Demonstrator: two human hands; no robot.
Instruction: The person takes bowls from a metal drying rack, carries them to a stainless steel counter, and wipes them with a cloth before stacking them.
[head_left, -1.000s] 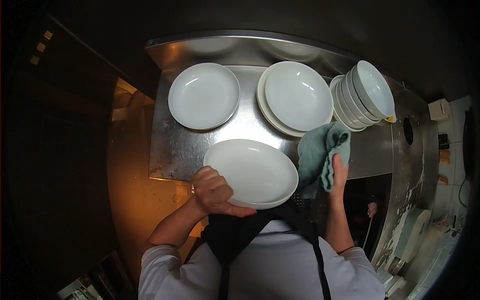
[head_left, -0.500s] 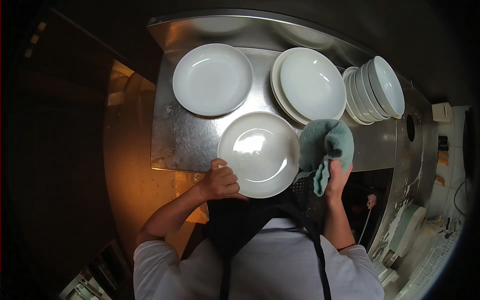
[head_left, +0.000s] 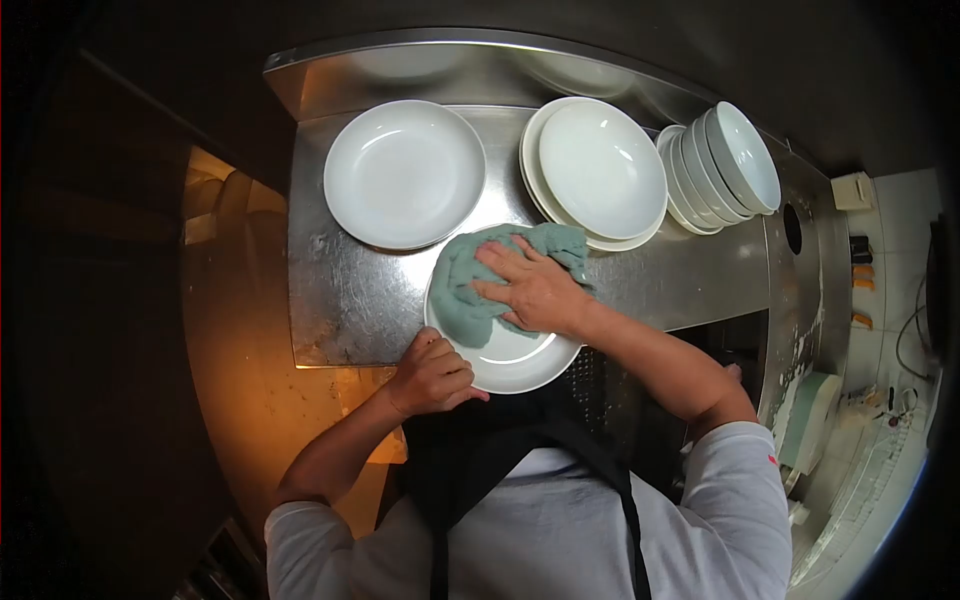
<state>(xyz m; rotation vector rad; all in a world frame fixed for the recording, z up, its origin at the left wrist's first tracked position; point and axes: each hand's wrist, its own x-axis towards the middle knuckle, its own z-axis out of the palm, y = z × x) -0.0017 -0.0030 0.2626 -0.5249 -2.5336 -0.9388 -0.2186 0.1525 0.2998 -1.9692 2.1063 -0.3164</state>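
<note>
A white plate (head_left: 520, 368) is held in front of me at the counter's near edge. My left hand (head_left: 432, 374) is closed on its lower left rim, thumb toward the upper side. Over the plate's upper part lies a crumpled green cloth (head_left: 458, 300). My right hand (head_left: 538, 288) presses this cloth against the plate's face, its fingers spread across the fabric. The cloth hides much of the plate's surface.
Behind, on the steel counter (head_left: 345, 300), stand another white plate (head_left: 405, 175) at left and stacked plates (head_left: 603, 170) in the middle. Several nested white bowls (head_left: 743, 158) lean sideways at right. A raised steel backsplash (head_left: 450, 65) runs along the rear.
My right hand has swung left with the cloth, from beside the plate onto its face. My left hand keeps its hold on the rim. The view has shifted slightly.
</note>
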